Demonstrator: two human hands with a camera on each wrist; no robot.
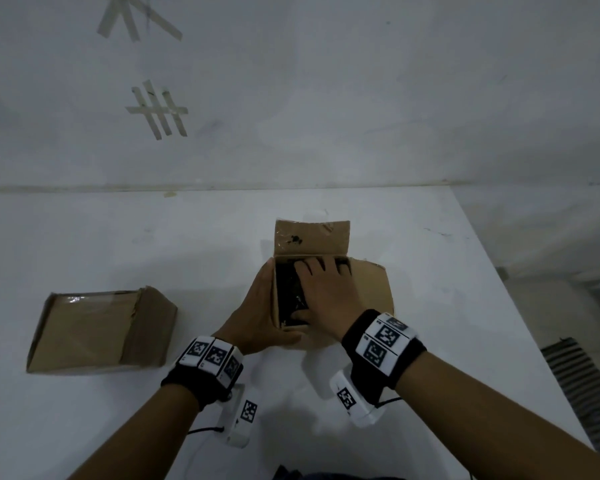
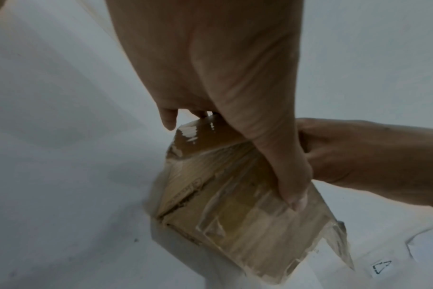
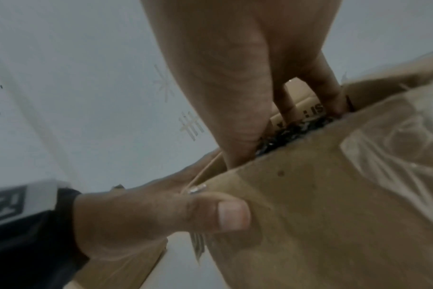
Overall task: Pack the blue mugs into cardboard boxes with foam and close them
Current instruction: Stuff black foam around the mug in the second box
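White desk (image 1: 326, 393) against a pale wall (image 1: 326, 81) patched with strips of tape (image 1: 158, 110). Open cardboard box (image 1: 368, 289) at centre, far flap upright, black foam (image 1: 290, 289) inside. Left hand (image 1: 260, 313) gripping the box's left wall, thumb across the near corner. Right hand (image 1: 323, 292) flat on the foam, fingers (image 1: 309, 266) spread and straight. Closed, taped second box (image 1: 101, 330) well apart to the left. Mugs out of sight.

Brown cardboard box (image 1: 368, 289), open, with black foam (image 1: 290, 289) inside. Second brown box (image 1: 101, 330) under glossy clear tape. White table (image 1: 84, 237), off-white wall (image 1: 326, 81) with beige tape strips (image 1: 158, 110). Black wristbands (image 1: 381, 351) carrying black-and-white square-patterned tags.
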